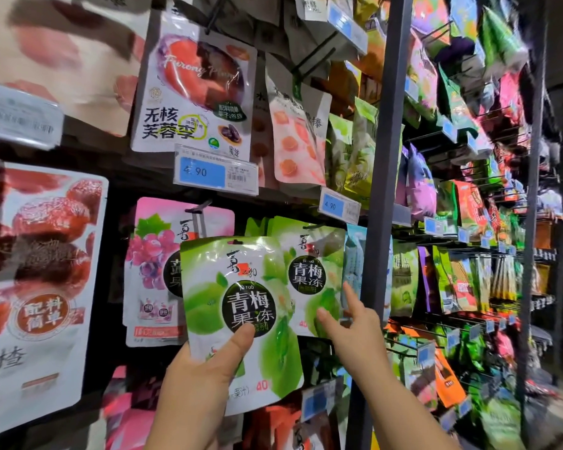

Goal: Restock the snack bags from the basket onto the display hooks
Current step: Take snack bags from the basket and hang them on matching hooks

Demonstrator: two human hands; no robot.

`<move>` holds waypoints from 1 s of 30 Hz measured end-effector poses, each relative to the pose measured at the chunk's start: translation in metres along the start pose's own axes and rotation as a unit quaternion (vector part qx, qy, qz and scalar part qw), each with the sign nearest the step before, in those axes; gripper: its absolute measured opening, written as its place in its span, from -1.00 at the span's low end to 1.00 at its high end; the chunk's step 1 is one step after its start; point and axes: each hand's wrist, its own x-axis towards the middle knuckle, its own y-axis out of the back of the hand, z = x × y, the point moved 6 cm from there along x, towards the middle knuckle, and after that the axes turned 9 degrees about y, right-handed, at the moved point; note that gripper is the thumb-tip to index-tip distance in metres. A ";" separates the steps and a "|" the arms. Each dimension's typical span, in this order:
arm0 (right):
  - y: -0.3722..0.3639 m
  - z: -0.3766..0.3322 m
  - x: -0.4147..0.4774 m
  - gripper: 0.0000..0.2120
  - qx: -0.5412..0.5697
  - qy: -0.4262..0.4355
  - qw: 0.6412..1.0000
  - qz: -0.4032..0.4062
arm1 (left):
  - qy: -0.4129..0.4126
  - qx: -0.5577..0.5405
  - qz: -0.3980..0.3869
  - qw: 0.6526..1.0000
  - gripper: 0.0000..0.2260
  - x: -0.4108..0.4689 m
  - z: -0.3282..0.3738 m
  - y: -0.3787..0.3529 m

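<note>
My left hand (205, 365) grips a green plum-jelly snack bag (241, 287) by its lower left corner, thumb on the front, and holds it upright in front of the display. Behind it to the right hang matching green bags (312, 264) on a hook. My right hand (355, 326) reaches toward those hanging bags with straight fingers, fingertips touching or just short of the front bag's lower right part. A pink grape-jelly bag (153, 254) hangs on the hook to the left. The basket is out of view.
Above hang a white plum bag (192, 92) and a pink gummy bag (296, 144), with blue price tags (215, 173) below them. A dark vertical post (381, 190) divides this panel from packed hooks of snacks on the right. Large date bags (36, 271) hang at left.
</note>
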 end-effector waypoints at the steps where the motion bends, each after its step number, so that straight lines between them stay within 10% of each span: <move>1: 0.004 -0.005 -0.006 -0.40 -0.029 0.021 0.999 0.034 | 0.003 -0.004 -0.013 1.000 -0.68 0.001 0.000 -0.003; 4: 0.013 -0.028 -0.025 -0.44 0.032 0.103 0.989 0.099 | 0.007 -0.008 -0.046 0.999 -0.58 0.011 -0.005 -0.016; 12: -0.017 -0.021 -0.033 -0.13 0.351 -0.009 0.932 -0.091 | 0.030 -0.005 -0.129 0.991 -0.64 0.017 -0.006 -0.066; 30: 0.006 0.000 0.006 -0.57 0.386 0.034 0.921 0.036 | -0.003 0.195 -0.085 0.977 -0.67 0.052 0.009 -0.110</move>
